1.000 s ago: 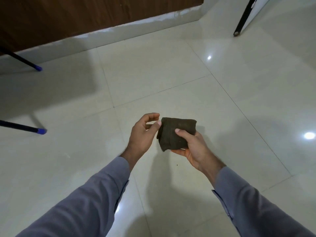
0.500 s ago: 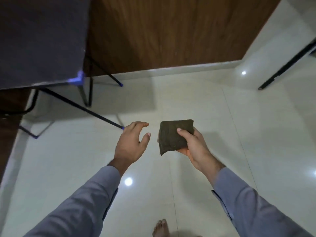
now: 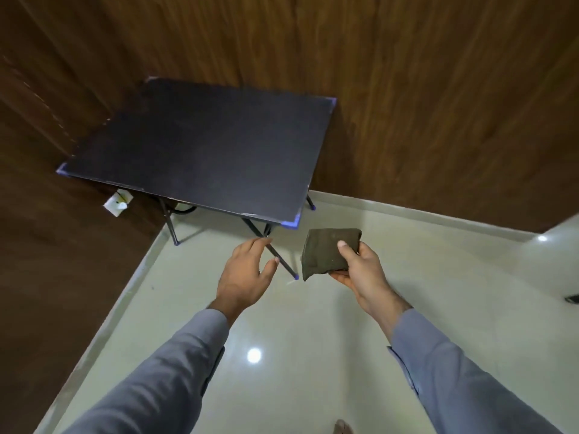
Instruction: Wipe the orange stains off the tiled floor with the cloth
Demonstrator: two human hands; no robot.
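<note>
The right hand (image 3: 363, 270) is raised palm-up in front of the body, its grip closed on a folded dark cloth (image 3: 327, 252), thumb pressed on top and fingers beneath. The left hand (image 3: 244, 274) hovers just beside it, back upward, fingers loosely spread and holding nothing. Both hang above the pale tiled floor (image 3: 297, 339), near a dark folding bench (image 3: 200, 145).

Dim room; ceiling-lamp glare spots on the glossy floor (image 3: 313, 324), soft shadow under the table (image 3: 200, 145), edges bowed, perhaps slightly blurred.
</note>
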